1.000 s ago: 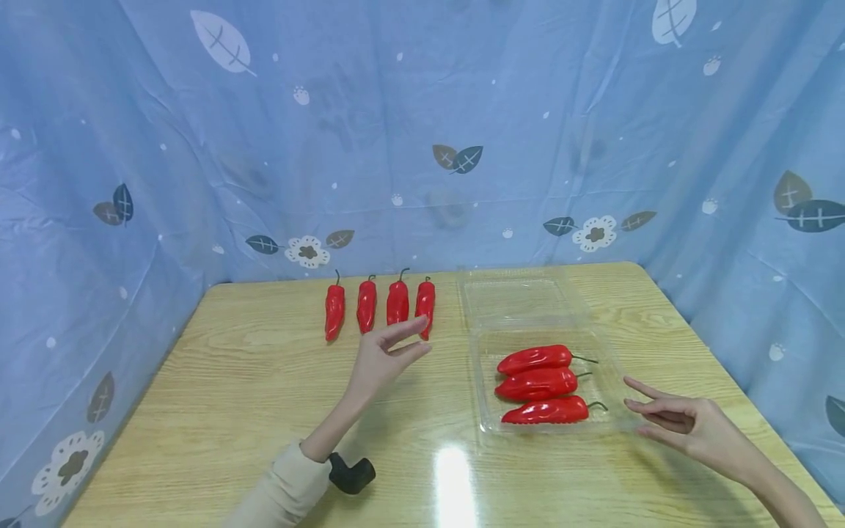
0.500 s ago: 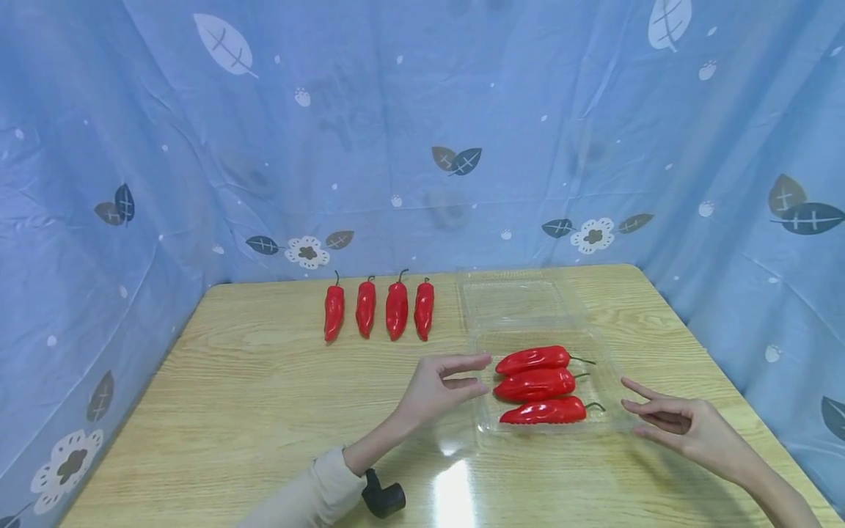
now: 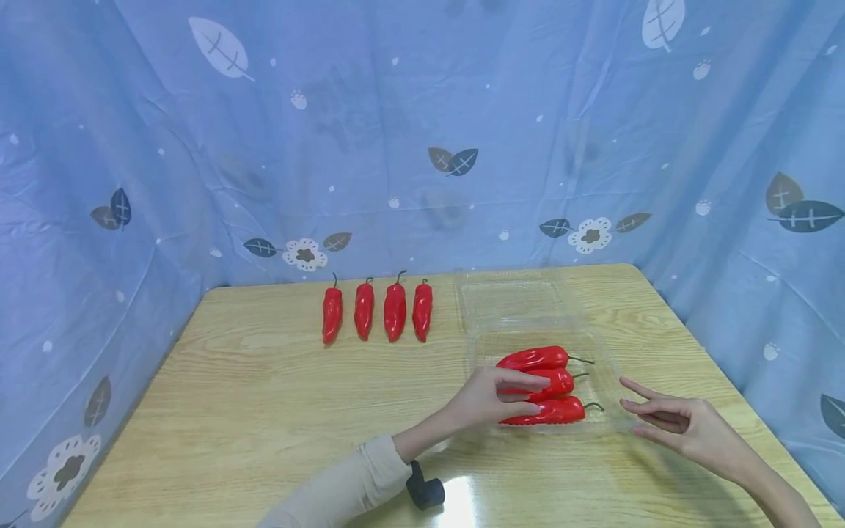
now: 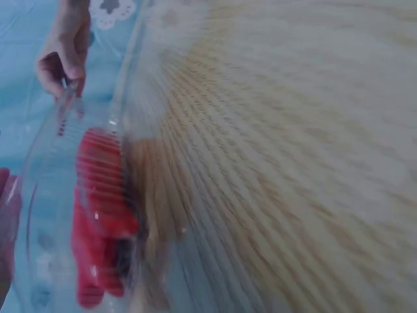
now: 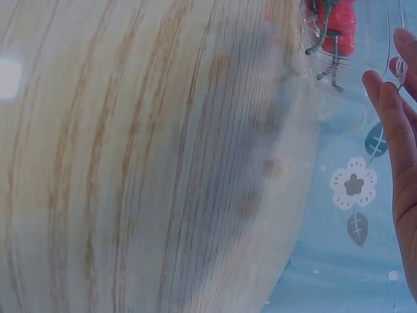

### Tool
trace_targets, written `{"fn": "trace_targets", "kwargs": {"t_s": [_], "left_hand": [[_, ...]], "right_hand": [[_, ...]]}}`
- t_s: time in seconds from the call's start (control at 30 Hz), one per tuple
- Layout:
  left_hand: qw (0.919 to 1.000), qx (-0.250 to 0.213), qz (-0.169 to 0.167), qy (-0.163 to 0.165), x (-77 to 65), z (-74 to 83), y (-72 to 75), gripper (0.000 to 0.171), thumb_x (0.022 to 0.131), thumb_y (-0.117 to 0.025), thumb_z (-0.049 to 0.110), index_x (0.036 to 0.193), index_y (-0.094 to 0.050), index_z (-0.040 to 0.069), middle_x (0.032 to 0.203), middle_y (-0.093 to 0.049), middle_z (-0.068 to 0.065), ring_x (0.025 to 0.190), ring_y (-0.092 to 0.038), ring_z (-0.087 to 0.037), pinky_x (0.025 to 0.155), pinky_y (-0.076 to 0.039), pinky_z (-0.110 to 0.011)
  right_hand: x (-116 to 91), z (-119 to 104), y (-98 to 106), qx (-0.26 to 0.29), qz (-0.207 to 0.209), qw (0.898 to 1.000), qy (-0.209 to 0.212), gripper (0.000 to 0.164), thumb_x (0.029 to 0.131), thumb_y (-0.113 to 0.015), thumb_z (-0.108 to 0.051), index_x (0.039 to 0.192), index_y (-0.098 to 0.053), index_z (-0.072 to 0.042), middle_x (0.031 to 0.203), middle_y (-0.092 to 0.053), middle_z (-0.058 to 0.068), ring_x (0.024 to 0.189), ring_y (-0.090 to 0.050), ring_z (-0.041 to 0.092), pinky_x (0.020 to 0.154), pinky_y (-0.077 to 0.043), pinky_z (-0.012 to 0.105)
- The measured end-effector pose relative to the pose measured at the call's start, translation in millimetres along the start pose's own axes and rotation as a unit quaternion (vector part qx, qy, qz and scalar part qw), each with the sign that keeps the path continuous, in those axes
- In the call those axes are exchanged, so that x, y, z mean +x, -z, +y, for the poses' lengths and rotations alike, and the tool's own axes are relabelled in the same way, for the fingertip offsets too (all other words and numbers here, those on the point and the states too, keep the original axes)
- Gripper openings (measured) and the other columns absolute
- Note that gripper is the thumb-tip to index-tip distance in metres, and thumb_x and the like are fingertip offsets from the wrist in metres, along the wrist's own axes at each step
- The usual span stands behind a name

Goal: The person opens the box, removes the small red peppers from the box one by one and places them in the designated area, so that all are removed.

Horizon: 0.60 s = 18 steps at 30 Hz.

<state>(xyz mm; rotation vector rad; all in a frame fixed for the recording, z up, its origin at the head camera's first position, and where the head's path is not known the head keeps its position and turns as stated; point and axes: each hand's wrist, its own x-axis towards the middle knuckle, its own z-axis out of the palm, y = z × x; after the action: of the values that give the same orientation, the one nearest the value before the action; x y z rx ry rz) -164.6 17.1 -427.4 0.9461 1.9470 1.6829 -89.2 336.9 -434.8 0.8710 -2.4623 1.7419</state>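
Note:
Three red chili peppers (image 3: 538, 358) with green stems lie side by side in the near half of a clear plastic clamshell box (image 3: 617, 367). My left hand (image 3: 498, 396) reaches over the box from the left; its fingers and thumb stand apart and overlap the two nearer peppers in the head view. Only a sliver of that hand (image 4: 6, 222) shows at the edge of the left wrist view. My right hand (image 3: 686, 425) pinches the box's right rim between thumb and fingers; both wrist views show its fingers (image 5: 391, 104) at the plastic edge.
Several more red chili peppers (image 3: 394, 312) lie in a row at the back of the wooden table (image 3: 264, 411). The box's lid (image 3: 511, 301) lies folded back toward the blue curtain (image 3: 330, 110). A black bent piece (image 3: 425, 491) sits by the left sleeve (image 3: 356, 477).
My left hand has moved right and toward me, from the pepper row to above the box. My right hand stays at the box's rim.

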Motion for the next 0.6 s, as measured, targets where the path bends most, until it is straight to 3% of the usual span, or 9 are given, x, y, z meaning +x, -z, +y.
{"fn": "trace_targets", "kwargs": {"t_s": [0.1,0.23,0.4,0.53,0.6], "left_hand": [[0.9992,0.022,-0.034,-0.003,11.8,-4.8,-7.3,0.041,0.084,-0.071,0.000,0.124,-0.064,0.003,0.120,-0.066,-0.004,0.109,-0.060,-0.004,0.083,-0.051,-0.017],[0.9934,0.091,-0.068,-0.018,25.5,-8.3,-16.9,0.042,0.085,-0.070,0.002,0.126,-0.063,0.006,0.121,-0.066,-0.001,0.111,-0.056,0.002,0.084,-0.047,-0.012],[0.9715,0.213,-0.101,-0.028,40.0,-9.3,-27.9,0.043,0.087,-0.071,0.013,0.129,-0.063,0.014,0.120,-0.066,0.008,0.109,-0.052,0.009,0.083,-0.042,-0.005],[0.9542,0.271,-0.122,-0.034,50.5,-10.9,-34.8,0.044,0.089,-0.069,0.021,0.132,-0.061,0.020,0.094,-0.068,0.012,0.076,-0.048,0.010,0.066,-0.040,-0.004],[0.9497,0.281,-0.131,-0.042,55.7,-12.7,-37.4,0.044,0.089,-0.068,0.021,0.133,-0.060,0.020,0.087,-0.066,0.011,0.069,-0.044,0.008,0.062,-0.039,-0.005]], "right_hand": [[0.1,0.1,-0.2,-0.003,0.002,1.000,0.000,0.029,0.078,-0.064,0.019,0.107,-0.062,0.017,0.143,-0.048,-0.007,0.113,-0.059,0.007,0.080,-0.053,0.024],[0.5,0.5,0.2,-0.002,0.003,1.000,0.003,0.030,0.078,-0.064,0.020,0.107,-0.062,0.017,0.143,-0.048,-0.009,0.113,-0.059,0.007,0.080,-0.053,0.025],[0.8,0.9,0.3,0.027,-0.006,1.000,0.010,0.031,0.078,-0.062,0.022,0.108,-0.061,0.018,0.143,-0.048,-0.008,0.114,-0.058,0.009,0.081,-0.052,0.025],[0.9,0.7,0.1,0.023,-0.008,1.000,0.016,0.030,0.078,-0.063,0.022,0.108,-0.061,0.018,0.145,-0.046,-0.004,0.115,-0.058,0.009,0.082,-0.053,0.025],[0.9,0.8,0.0,0.017,-0.007,1.000,0.018,0.030,0.078,-0.063,0.021,0.108,-0.061,0.018,0.145,-0.046,-0.001,0.115,-0.058,0.010,0.082,-0.052,0.026]]}}
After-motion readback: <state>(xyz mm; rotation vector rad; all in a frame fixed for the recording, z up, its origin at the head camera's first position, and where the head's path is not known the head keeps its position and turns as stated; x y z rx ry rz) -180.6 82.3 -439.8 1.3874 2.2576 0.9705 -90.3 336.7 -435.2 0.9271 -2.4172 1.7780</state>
